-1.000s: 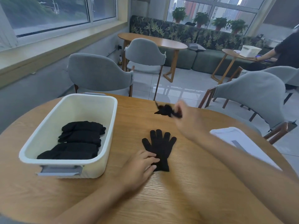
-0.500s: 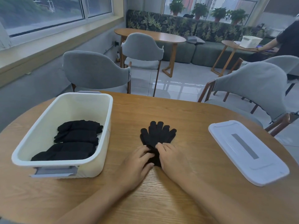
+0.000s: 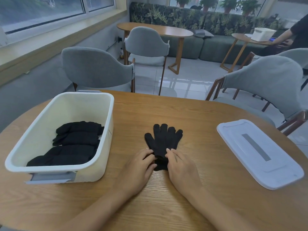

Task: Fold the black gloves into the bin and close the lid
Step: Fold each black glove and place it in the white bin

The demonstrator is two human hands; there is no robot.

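The black gloves, seemingly a pair stacked one on the other, lie flat on the counter just below the middle of the frame. Their fingertips point toward the top of the frame and the cuff end points down toward the person, so the long axis runs straight up and down the picture. Both hands sit at that cuff end, about equally near, one on either side. The left hand rests on the lower left edge of the cuff with its fingers loosely bent, the tips touching or lightly pinching the cloth; how firm the hold is I cannot tell. The right hand mirrors it on the lower right edge, fingers bent and their tips on the fabric. Neither is flat, neither is fisted. By my reckoning the fold comes next, carrying the cuff up over the fingers along that axis, or the reverse.

The white bin stands at the left of the frame, well apart from the pair, lid off, with folded black gloves already lying inside. Its lid lies flat at the right of the frame, apart from both hands. Grey chairs ring the upper part of the frame
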